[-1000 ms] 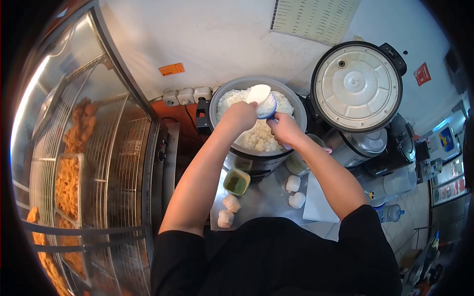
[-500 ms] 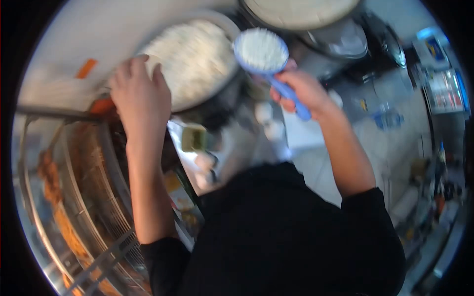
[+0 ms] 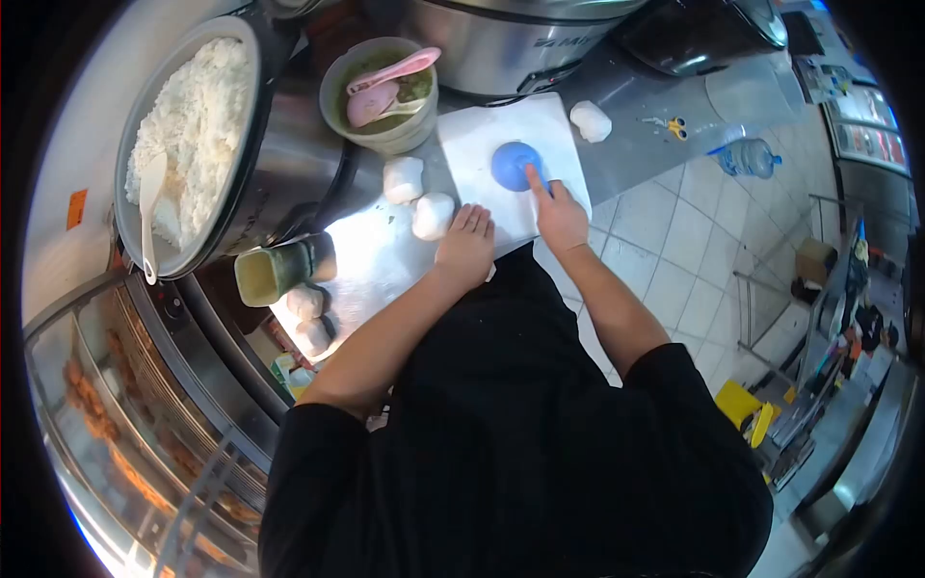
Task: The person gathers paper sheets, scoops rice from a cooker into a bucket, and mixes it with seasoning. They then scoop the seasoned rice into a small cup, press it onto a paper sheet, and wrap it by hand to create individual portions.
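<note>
My right hand point(image 3: 563, 218) grips the handle of a blue scoop point(image 3: 515, 166), its index finger stretched along it. The bowl is turned face down on a stack of white paper sheets point(image 3: 472, 135); whatever is under it is hidden. At the paper's lower left edge my left hand point(image 3: 468, 246) lies flat with fingers extended, holding nothing visible. Close by its fingertips are two white wrapped bundles, a nearer bundle point(image 3: 434, 216) and a farther bundle point(image 3: 403, 180). Another white bundle point(image 3: 591, 121) sits beyond the paper's top right corner.
At left stands a cooker of white rice point(image 3: 207, 116) with a white paddle point(image 3: 152, 207) in it. A tub of green food point(image 3: 390, 140) holds a pink spoon point(image 3: 395, 69). Behind is a steel cooker point(image 3: 501, 48). Yellow scissors point(image 3: 677, 128) lie right; a green container point(image 3: 258, 277) stands left.
The rice-filled blue scoop has come down from near the cookers and is now inverted on the paper. My left hand has left the rice cooker's rim and moved right to the paper's edge.
</note>
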Motion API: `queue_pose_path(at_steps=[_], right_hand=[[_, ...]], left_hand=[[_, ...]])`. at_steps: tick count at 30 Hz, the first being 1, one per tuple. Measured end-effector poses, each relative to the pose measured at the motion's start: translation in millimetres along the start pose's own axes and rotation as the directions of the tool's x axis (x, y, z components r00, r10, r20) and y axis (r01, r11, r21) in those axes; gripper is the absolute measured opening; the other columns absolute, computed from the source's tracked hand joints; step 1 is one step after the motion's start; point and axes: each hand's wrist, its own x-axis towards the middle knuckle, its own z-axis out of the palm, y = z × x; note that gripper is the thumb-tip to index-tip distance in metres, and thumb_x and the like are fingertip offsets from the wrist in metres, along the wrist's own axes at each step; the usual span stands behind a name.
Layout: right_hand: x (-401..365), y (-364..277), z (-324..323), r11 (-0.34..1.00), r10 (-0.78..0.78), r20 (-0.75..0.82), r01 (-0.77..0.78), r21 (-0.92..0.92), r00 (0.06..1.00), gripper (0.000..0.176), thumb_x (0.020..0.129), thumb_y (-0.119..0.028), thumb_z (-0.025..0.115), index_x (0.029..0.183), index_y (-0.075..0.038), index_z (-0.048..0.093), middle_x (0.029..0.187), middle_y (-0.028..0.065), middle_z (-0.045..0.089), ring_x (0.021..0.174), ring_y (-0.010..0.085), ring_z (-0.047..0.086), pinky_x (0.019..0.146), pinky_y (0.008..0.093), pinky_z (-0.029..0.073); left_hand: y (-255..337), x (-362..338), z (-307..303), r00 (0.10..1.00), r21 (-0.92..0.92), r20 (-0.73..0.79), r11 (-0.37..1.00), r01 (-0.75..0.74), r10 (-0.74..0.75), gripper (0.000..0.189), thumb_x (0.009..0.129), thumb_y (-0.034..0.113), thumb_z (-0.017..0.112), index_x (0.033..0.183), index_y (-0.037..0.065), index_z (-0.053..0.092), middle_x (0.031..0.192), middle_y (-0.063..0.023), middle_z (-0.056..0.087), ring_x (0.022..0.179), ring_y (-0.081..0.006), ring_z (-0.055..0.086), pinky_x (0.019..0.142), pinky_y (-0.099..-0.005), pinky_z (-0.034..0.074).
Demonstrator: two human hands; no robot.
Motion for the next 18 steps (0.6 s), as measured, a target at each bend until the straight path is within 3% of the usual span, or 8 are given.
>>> queue_pose_path(at_steps=[3, 6, 8, 10, 13, 15, 16, 18], right_hand=[[12, 12, -24, 0.985, -0.045, 0.184, 0.013, 0.173, 0.982, 0.065, 0.099, -0.004, 0.054, 0.159, -0.023, 0.04, 0.12, 0.0165, 0.062, 0.098, 0.0384, 0.065, 0.082, 0.0438, 0.057], [9, 63, -28, 0.701, 0.022, -0.201, 0.128, 0.702, 0.979, 0.054, 0.103, -0.006, 0.051, 0.156, -0.001, 0.039, 0.138, 0.0239, 0.058, 0.125, 0.042, 0.057, 0.106, 0.0467, 0.046], [35, 111, -32, 0.799, 0.144, -0.495, 0.195, 0.569, 0.857, 0.053, 0.102, -0.006, 0.052, 0.155, -0.005, 0.042, 0.124, 0.0239, 0.06, 0.111, 0.0428, 0.061, 0.096, 0.0469, 0.049], [74, 156, -64, 0.749, 0.333, -0.417, 0.032, 0.662, 0.846, 0.054, 0.103, -0.008, 0.055, 0.155, -0.01, 0.043, 0.123, 0.0241, 0.06, 0.11, 0.0439, 0.06, 0.097, 0.0489, 0.048], [130, 224, -53, 0.813, 0.35, -0.271, -0.146, 0.564, 0.897, 0.055, 0.101, -0.012, 0.06, 0.154, -0.016, 0.047, 0.121, 0.0212, 0.06, 0.111, 0.0398, 0.059, 0.096, 0.0501, 0.047], [146, 246, -42, 0.988, 0.013, -0.187, -0.041, -0.148, 0.982, 0.056, 0.098, -0.016, 0.064, 0.152, -0.022, 0.05, 0.118, 0.0172, 0.06, 0.111, 0.0347, 0.059, 0.094, 0.0489, 0.046], [145, 248, -42, 0.988, 0.004, -0.173, -0.03, -0.15, 0.985, 0.056, 0.098, -0.016, 0.064, 0.152, -0.022, 0.05, 0.118, 0.0172, 0.06, 0.111, 0.0347, 0.059, 0.094, 0.0489, 0.046], [142, 219, -74, 0.989, -0.112, -0.576, 0.033, -0.145, 0.809, 0.054, 0.095, -0.016, 0.066, 0.148, -0.019, 0.054, 0.121, 0.0176, 0.061, 0.108, 0.0349, 0.06, 0.094, 0.0474, 0.047]], left_hand=[[5, 8, -10, 0.978, 0.001, 0.186, 0.995, 0.098, -0.096, 0.047, 0.096, 0.025, 0.057, 0.132, -0.005, 0.062, 0.155, -0.0199, 0.051, 0.149, -0.0307, 0.041, 0.124, -0.0484, 0.027], [8, 22, -16, 0.977, 0.019, 0.161, 0.99, 0.137, -0.138, 0.043, 0.094, 0.027, 0.065, 0.126, -0.001, 0.064, 0.148, -0.0173, 0.056, 0.143, -0.0333, 0.046, 0.118, -0.0481, 0.035], [20, 30, -28, 0.96, -0.204, 0.086, 0.938, 0.279, -0.267, 0.037, 0.087, 0.025, 0.075, 0.117, 0.005, 0.067, 0.132, -0.0133, 0.061, 0.129, -0.0347, 0.054, 0.108, -0.0475, 0.043], [21, 37, -21, 0.952, -0.234, 0.065, 0.923, 0.305, -0.298, 0.036, 0.084, 0.023, 0.077, 0.115, 0.008, 0.067, 0.125, -0.0122, 0.061, 0.122, -0.0344, 0.055, 0.105, -0.0472, 0.044], [9, 51, -17, 0.934, -0.287, 0.039, 0.892, 0.35, -0.354, 0.033, 0.081, 0.02, 0.079, 0.11, 0.012, 0.067, 0.119, -0.0103, 0.061, 0.115, -0.0336, 0.057, 0.101, -0.0467, 0.046], [-2, 52, -7, 0.91, -0.323, 0.213, 0.854, 0.409, -0.355, 0.033, 0.08, 0.02, 0.08, 0.11, 0.013, 0.066, 0.119, -0.0097, 0.06, 0.115, -0.0327, 0.058, 0.1, -0.0474, 0.047], [-1, 48, -6, 0.916, -0.33, 0.182, 0.855, 0.4, -0.359, 0.034, 0.079, 0.02, 0.081, 0.109, 0.013, 0.066, 0.119, -0.0097, 0.06, 0.115, -0.0323, 0.058, 0.097, -0.047, 0.048], [12, 55, -33, 0.896, -0.343, 0.152, 0.828, 0.444, -0.417, 0.033, 0.078, 0.021, 0.082, 0.106, 0.012, 0.067, 0.118, -0.0098, 0.06, 0.118, -0.0326, 0.058, 0.096, -0.0453, 0.051]])
